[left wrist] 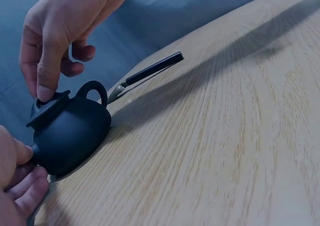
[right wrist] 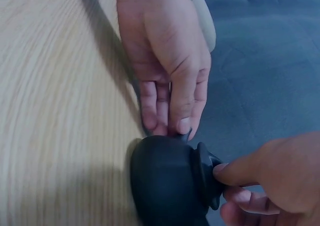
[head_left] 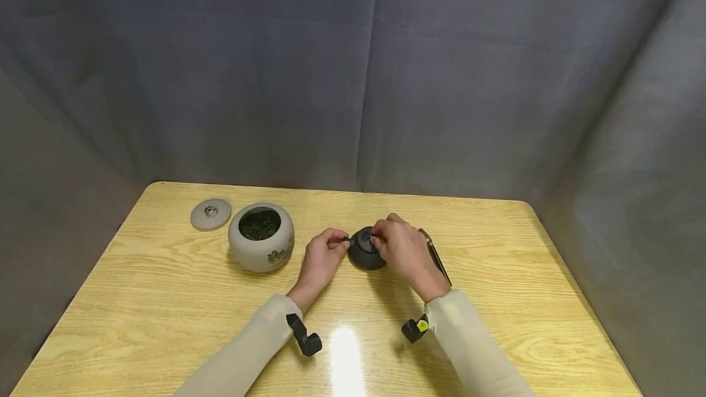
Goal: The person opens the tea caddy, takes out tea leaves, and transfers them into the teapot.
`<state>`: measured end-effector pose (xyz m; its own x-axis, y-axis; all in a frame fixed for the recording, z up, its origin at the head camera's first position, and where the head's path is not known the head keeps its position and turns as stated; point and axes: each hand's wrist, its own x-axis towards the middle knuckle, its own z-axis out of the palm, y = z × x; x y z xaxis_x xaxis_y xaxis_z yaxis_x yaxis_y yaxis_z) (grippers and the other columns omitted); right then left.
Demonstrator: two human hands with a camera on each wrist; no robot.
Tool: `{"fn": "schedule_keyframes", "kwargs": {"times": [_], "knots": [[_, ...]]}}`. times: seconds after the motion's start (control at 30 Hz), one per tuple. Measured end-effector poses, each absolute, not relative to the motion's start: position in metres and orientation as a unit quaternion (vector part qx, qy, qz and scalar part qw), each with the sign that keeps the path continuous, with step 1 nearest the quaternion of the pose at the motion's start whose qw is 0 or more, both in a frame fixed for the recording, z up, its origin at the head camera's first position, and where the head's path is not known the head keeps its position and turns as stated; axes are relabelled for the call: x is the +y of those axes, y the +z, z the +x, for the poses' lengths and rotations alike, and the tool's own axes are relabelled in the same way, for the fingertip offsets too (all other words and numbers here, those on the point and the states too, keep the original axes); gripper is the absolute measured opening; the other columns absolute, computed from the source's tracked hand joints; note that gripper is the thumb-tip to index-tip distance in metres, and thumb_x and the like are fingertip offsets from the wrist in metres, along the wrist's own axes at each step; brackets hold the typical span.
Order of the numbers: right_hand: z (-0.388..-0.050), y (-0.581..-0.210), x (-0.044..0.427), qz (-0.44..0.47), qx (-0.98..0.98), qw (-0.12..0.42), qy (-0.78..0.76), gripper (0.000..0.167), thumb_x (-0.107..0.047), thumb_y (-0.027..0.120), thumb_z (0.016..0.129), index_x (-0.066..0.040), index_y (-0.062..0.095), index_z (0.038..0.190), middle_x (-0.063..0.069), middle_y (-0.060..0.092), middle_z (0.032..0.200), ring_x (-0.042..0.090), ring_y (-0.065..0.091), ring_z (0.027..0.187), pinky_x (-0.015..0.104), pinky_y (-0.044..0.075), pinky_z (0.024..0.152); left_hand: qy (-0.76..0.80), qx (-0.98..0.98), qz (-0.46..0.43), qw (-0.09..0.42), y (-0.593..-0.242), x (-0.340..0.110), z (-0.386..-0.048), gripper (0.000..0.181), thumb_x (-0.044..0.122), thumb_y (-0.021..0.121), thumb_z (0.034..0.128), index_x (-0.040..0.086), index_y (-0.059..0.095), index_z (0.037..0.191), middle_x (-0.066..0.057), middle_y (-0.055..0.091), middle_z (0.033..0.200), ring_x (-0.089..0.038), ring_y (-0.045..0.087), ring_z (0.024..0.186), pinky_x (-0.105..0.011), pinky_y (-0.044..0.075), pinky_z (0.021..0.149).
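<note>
A small black teapot stands on the table between the two hands. My left hand pinches its spout with thumb and fingers, seen also in the right wrist view. From above, my right hand pinches the knob of the black lid. The lid is at the pot's mouth; whether it sits fully down I cannot tell. The teapot's loop handle points away from the left hand and nothing grips it.
Left of the hands stands a round grey jar holding dark loose contents, its grey lid lying beside it. Behind the right hand lies a slim dark-handled tool with a metal end. Grey curtains enclose the wooden table.
</note>
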<state>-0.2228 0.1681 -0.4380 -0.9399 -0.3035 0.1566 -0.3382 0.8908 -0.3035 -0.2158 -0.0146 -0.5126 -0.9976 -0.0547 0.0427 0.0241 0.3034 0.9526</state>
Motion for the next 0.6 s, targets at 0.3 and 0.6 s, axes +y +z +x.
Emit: {"fn": "schedule_keyframes", "kwargs": {"times": [0.3,0.6], "knots": [[-0.221,-0.444,0.168,0.161,-0.971,0.057,0.17,0.012,-0.021,0.079,0.098,-0.014,0.081,0.108,0.004,0.07,0.1,0.023,0.072,0.084,0.045,0.061,0.074,-0.598,-0.801,0.008,0.036,-0.514,-0.017,-0.213,0.02,0.012,0.07,0.1025,0.003,0.075,0.12,-0.014,0.078,0.113,-0.026,0.074,0.104,-0.041,0.061,0.09],[-0.218,-0.436,0.162,0.155,-0.963,0.078,0.204,0.011,-0.02,0.08,0.097,-0.015,0.08,0.107,0.003,0.071,0.101,0.024,0.073,0.086,0.044,0.06,0.072,-0.604,-0.796,0.014,0.03,-0.514,-0.029,-0.202,0.016,0.013,0.07,0.103,0.006,0.076,0.116,-0.012,0.079,0.108,-0.021,0.073,0.099,-0.032,0.059,0.084]]}}
